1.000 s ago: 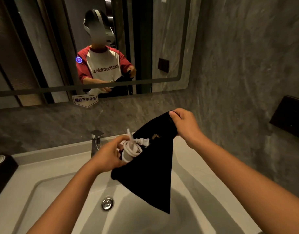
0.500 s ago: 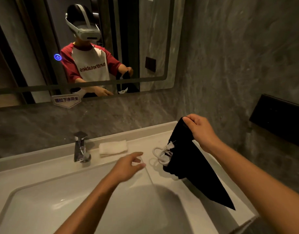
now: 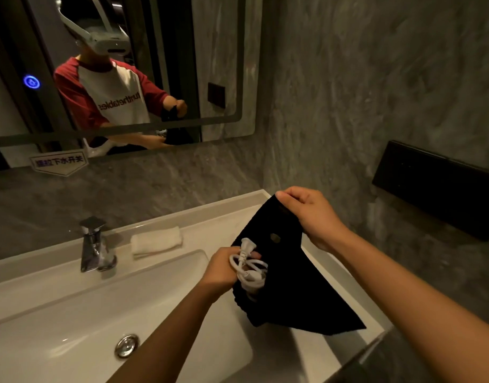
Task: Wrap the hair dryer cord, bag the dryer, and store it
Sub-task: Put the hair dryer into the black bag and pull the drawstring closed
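While black bag (image 3: 298, 288) hides dryer, left hand (image 3: 224, 269) grips cord (image 3: 249, 268)

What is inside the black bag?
At the mouth of the black bag, a bundled white cord with its plug sticks out, gripped by the left hand. The right hand holds the bag's top. The cloth hides whatever lies deeper inside.

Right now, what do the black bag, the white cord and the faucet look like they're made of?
Black bag: soft matte fabric, likely cloth; it drapes and folds from the right hand. White cord: smooth, slightly glossy plastic or rubber sheath with a moulded plug, bunched at the left hand. Faucet: polished, chrome-looking metal with mirror-like reflections.
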